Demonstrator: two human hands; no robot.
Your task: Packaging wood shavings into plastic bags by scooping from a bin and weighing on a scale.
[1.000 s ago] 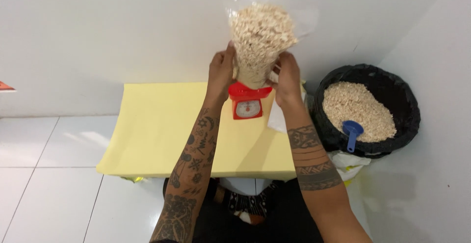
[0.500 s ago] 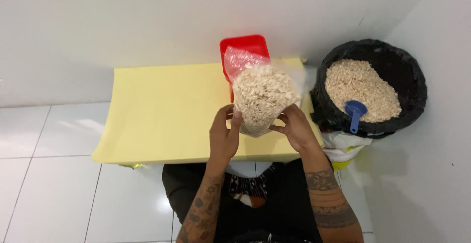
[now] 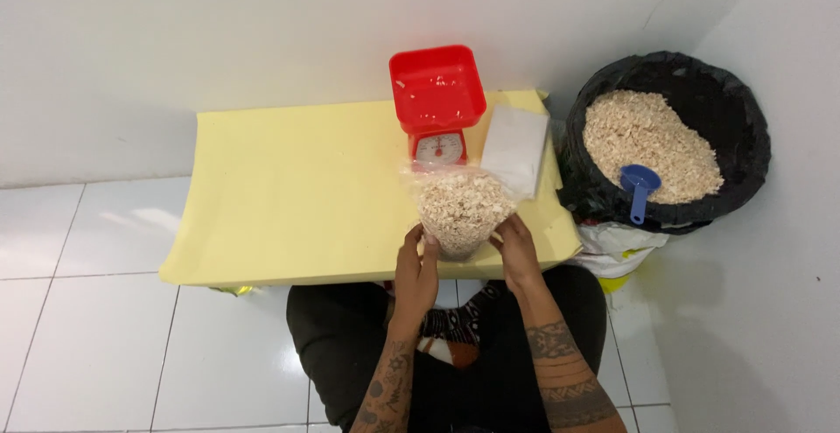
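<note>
Held at the lower centre of the frame, over the near edge of the yellow tabletop: a clear bag of pale flakes, full and bulging, tapering downward. Left hand closed on its lower left side, fingers curled up against the plastic. Right hand closed on the lower right, thumb along the bag's edge. Hard to tell from this angle whether the bag's base rests on the tabletop or hangs just above it.

Just behind the bag, toward the upper centre: a red kitchen scale, tray bare, dial facing the person. Beside the scale on the right: a flat white packet, lying tilted and touching the bag's upper right corner, or nearly so. At the upper right, off the tabletop: a black-lined tub heaped with the same pale flakes, with a blue scoop sunk at its near rim. Below the tub, a crumpled white sack. White floor tiles at lower left.

Step in hand, judged from the grip: filled bag off the scale and gathered in both hands near the lap. Soft, loose contents, so likely to need support from below, an even squeeze from both sides, and the mouth kept upward to avoid spilling.
</note>
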